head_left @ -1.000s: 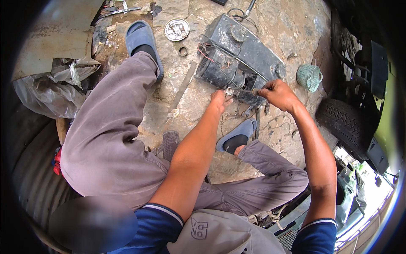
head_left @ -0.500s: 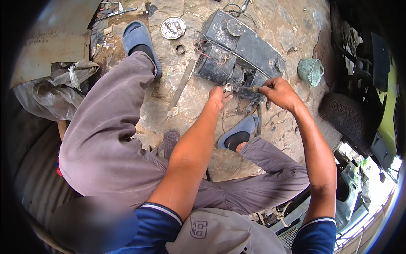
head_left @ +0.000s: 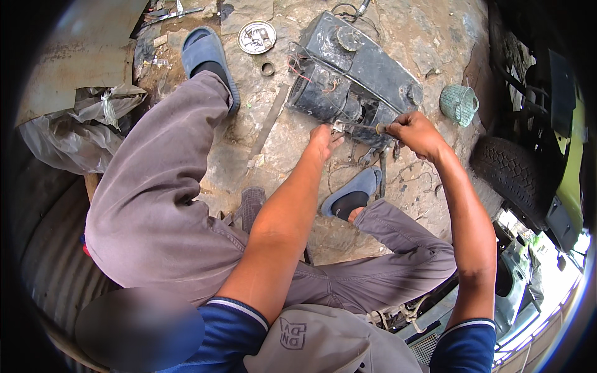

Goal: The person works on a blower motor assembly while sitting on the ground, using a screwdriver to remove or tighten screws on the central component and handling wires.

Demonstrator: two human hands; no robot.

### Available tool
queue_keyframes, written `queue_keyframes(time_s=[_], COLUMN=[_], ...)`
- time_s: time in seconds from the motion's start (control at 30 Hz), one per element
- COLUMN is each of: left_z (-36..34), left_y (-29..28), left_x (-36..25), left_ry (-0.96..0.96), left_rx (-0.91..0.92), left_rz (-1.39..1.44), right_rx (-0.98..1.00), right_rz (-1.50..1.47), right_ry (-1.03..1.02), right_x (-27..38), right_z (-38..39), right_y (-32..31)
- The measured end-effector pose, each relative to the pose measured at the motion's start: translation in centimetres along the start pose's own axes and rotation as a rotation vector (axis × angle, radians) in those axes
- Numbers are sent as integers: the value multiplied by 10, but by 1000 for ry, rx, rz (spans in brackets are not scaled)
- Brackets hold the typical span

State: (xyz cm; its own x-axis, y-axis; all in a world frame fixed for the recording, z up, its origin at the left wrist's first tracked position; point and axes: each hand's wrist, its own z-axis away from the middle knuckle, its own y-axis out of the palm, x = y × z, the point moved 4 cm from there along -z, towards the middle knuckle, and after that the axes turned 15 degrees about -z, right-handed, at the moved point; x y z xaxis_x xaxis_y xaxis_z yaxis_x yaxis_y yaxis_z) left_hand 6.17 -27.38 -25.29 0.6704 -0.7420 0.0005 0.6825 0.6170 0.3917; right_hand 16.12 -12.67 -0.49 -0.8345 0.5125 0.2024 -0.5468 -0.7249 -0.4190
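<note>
A battered black box-like unit [head_left: 373, 59] with round caps and loose wires lies on the stone floor ahead of me. My left hand [head_left: 323, 140] is at its near side, thumb and finger closed on a small pale piece [head_left: 337, 127], other fingers partly out. Closed in my right hand [head_left: 418, 133] is what looks like a screwdriver [head_left: 380, 128], held nearly level. Its thin shaft points left toward the pale piece; whether the tip touches it I cannot tell. My right fingers hide the rest of the handle.
Beyond the unit's left end are a round lid [head_left: 256, 37] and a small metal ring [head_left: 267, 68]. On the right stand a green plastic basket [head_left: 459, 104] and a vehicle's tyre [head_left: 507, 174]. My slippered feet [head_left: 354, 193] flank the work. Clear plastic sheeting [head_left: 74, 140] lies at left.
Both hands keep their grips and nearly the same places. My right hand has shifted slightly to the right with the screwdriver. The whole view has moved a little.
</note>
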Motion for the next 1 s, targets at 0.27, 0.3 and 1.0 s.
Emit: queue_keyframes(time_s=[0.27, 0.3, 1.0], left_z=[-14, -17, -7], left_y=[-5, -7, -3], left_x=[8, 9, 5], left_ry=[6, 10, 21], left_rx=[47, 61, 36], left_rz=[22, 34, 10], right_rx=[-44, -36, -23], right_rz=[11, 15, 69], right_ry=[-119, -142, -109], right_x=[-14, -14, -8], right_z=[-2, -5, -6], right_y=[4, 4, 5])
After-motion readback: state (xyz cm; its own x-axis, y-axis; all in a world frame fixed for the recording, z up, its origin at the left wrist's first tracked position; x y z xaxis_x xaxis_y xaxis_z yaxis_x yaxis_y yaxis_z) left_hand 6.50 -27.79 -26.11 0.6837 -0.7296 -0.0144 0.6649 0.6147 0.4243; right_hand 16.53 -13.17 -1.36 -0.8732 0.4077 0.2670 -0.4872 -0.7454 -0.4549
